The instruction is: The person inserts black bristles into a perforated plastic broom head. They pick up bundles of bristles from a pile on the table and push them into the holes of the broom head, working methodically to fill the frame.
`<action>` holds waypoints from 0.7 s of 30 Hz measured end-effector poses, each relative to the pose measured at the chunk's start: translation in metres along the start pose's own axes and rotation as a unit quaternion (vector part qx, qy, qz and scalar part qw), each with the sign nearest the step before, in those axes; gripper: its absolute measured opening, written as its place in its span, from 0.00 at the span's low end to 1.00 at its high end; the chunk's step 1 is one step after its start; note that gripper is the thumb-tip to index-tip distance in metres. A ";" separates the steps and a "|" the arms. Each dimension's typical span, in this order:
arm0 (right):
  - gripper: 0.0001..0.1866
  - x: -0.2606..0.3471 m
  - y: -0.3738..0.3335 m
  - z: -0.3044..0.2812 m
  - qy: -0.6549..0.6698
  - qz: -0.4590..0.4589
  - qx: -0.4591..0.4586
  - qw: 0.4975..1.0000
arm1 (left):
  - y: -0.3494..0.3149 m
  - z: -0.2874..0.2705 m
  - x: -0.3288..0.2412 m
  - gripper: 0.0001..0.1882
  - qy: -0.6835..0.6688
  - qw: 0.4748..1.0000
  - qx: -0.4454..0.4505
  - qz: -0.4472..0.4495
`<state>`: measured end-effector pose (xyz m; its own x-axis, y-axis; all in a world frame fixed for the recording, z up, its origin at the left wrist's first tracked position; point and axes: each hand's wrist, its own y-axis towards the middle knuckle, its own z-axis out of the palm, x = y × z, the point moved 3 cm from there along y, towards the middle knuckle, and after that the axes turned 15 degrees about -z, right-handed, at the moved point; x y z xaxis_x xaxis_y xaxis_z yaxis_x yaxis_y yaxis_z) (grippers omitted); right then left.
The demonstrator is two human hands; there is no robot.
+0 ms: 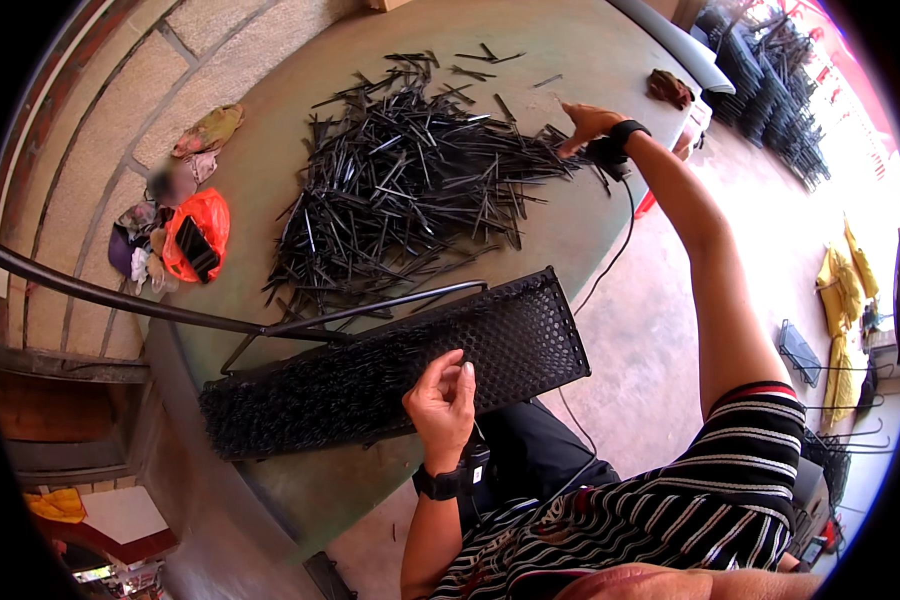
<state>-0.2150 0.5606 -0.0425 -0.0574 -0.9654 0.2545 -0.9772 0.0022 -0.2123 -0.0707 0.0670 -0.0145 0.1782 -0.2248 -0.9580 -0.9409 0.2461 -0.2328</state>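
A long black tray (525, 340) with a honeycomb of holes lies slanted at the near edge of the table. Dense black bristle-like pieces (300, 400) fill its left part, while open holes show at the right. Over the tray's front edge is my left hand (442, 405), thumb and fingers drawn together; what they hold, if anything, is too small to make out. Beyond the tray spreads a heap of thin black strips (390, 180). My right hand (588, 127) reaches to the heap's right end, fingers and thumb apart, with no strip visibly gripped.
A black metal rod (120, 288) runs in from the left to the tray. Against the brick wall lie an orange plastic bag (215, 210) with a dark phone (196, 250) and some cloths. A cable (610, 262) hangs from my right wrist. Dark wire racks (770, 100) are stacked at the far right.
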 end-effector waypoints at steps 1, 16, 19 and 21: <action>0.54 -0.006 -0.009 -0.002 0.021 0.033 0.056 0.998 | 0.000 -0.001 0.002 0.09 -0.005 1.000 -0.003 0.002; 0.57 0.010 -0.011 0.052 -0.062 0.058 -0.003 0.996 | 0.001 -0.002 0.004 0.09 -0.013 1.000 0.017 0.000; 0.61 0.027 -0.014 0.038 -0.070 0.078 0.002 0.995 | -0.001 -0.001 0.000 0.09 -0.024 1.000 0.015 -0.010; 0.65 0.026 -0.009 0.027 -0.061 0.079 0.051 0.994 | -0.002 -0.001 0.000 0.09 -0.022 1.000 0.016 -0.012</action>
<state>-0.2026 0.5280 -0.0593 -0.1777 -0.9795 0.0943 -0.9316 0.1366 -0.3369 -0.0696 0.0653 -0.0137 0.2146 -0.1897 -0.9581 -0.9267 0.2702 -0.2611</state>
